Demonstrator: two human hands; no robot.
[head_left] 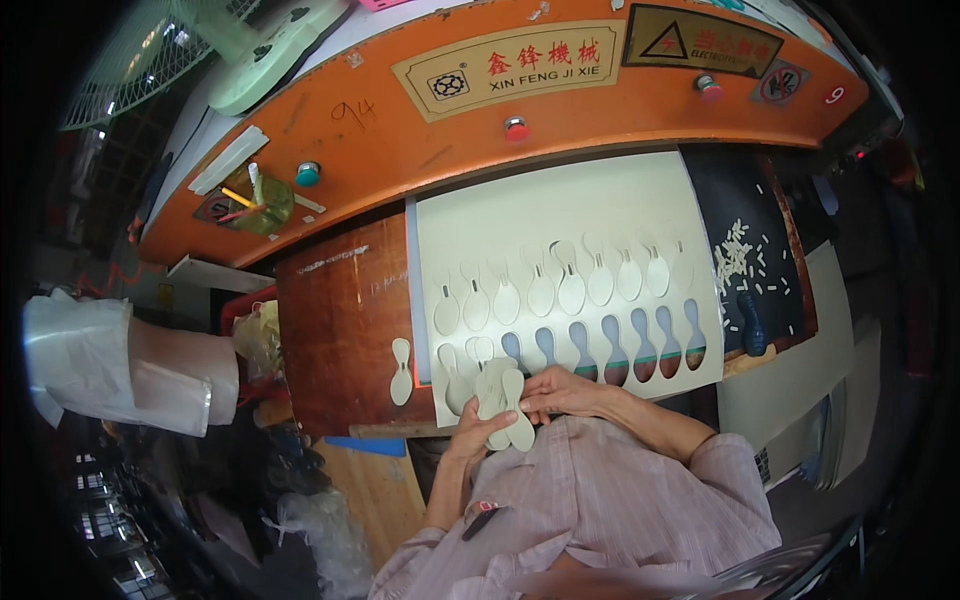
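My left hand (pixel 478 432) is closed on a small bunch of cream insole-shaped cut-outs (pixel 518 428), thumb on top, just in front of my body. Close against their right side is my right hand (pixel 560 392), its fingers curled together; whether they pinch an edge is hidden. Beyond both hands lies a large cream sheet (pixel 560 205). Its near row has several insole-shaped holes, and a farther row has pieces outlined by cuts but still in place. A single cut-out (pixel 401 371) rests on the brown board left of the sheet.
An orange machine beam (pixel 440 140) with red and green buttons spans the far side. At right, a dark board (pixel 755 200) carries many small white bits and a blue-handled tool (pixel 752 322). A pen cup (pixel 262 208) hangs at left, below a green fan (pixel 245 60).
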